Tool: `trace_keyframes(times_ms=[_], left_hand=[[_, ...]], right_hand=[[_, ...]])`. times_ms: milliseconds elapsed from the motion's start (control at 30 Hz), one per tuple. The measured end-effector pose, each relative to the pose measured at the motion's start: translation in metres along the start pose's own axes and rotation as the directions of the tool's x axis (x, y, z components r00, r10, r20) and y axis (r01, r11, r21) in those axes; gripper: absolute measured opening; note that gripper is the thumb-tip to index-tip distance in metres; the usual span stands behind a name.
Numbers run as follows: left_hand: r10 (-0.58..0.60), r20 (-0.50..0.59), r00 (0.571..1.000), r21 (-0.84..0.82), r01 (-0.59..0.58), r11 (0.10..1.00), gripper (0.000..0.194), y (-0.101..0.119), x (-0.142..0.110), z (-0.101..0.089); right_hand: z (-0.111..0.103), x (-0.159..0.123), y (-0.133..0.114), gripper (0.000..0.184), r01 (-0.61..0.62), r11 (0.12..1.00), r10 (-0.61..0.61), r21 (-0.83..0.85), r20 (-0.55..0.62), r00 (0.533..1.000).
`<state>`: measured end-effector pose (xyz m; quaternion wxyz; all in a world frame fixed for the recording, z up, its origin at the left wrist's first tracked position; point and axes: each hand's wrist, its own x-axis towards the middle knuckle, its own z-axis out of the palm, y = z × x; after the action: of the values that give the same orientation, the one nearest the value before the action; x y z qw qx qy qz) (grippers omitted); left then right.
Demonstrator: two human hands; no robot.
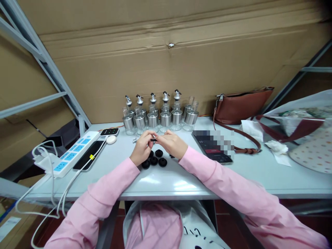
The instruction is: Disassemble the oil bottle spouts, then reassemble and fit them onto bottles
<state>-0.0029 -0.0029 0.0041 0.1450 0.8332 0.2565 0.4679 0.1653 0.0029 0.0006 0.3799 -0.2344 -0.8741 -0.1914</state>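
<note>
Both hands meet over the middle of the table [178, 186], smooth pale top with glossy light patches. Left hand [141, 148] and right hand [172, 143]: fingertips close together, pinching a small black part [153, 140] between them; it's thin and dark from here, mostly covered by fingers, so can't tell its full shape. It sits just above the tabletop, in front of the bottles. Under and between the hands: a loose cluster of black discs [154, 160], round, stepped, matte-looking, at least five, some partly hidden. A small shiny silver piece [135, 139] pokes out beside the left hand, shape unclear. Behind: bottles [153, 120] packed upright in two rows, clear glass necks and bases, brushed-metal bands round the middle. Five pourer tops [166, 97] show above the row, silver domes with black levers; the rightmost bottles have bare necks. Left side: long white power strip [74, 152] with blue socket faces, flat dark phone [88, 159] beside it, white cable across the glass. Right side: flat dark tablet [220, 157], brown leather-look bag [241, 105] with strap, crumpled white tissue [278, 148]. Backdrop is creased brown cardboard [166, 69].
</note>
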Motion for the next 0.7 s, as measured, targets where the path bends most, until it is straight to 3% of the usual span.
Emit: trace_keyframes(times_ms=[267,467,567,700], left_hand=[[-0.144,0.029,0.989,-0.179,0.147,0.973,0.016,0.001,0.002,0.002],[-0.172,0.067,0.983,-0.203,0.182,0.962,0.025,0.0,0.005,-0.001],[-0.143,0.064,0.988,-0.161,0.152,0.975,0.024,-0.003,0.003,0.0],[-0.006,0.079,0.997,0.048,0.003,0.999,0.015,-0.007,-0.003,0.003]], right_hand=[[0.004,-0.004,0.003,0.015,0.018,0.999,-0.018,-0.042,0.007,1.0],[0.002,-0.002,0.001,0.014,0.029,0.998,-0.029,-0.05,-0.012,0.999],[-0.002,0.0,-0.001,0.02,0.02,0.998,-0.019,-0.058,0.002,1.0],[-0.011,0.002,-0.002,0.023,-0.092,0.994,0.099,-0.062,0.117,0.988]])
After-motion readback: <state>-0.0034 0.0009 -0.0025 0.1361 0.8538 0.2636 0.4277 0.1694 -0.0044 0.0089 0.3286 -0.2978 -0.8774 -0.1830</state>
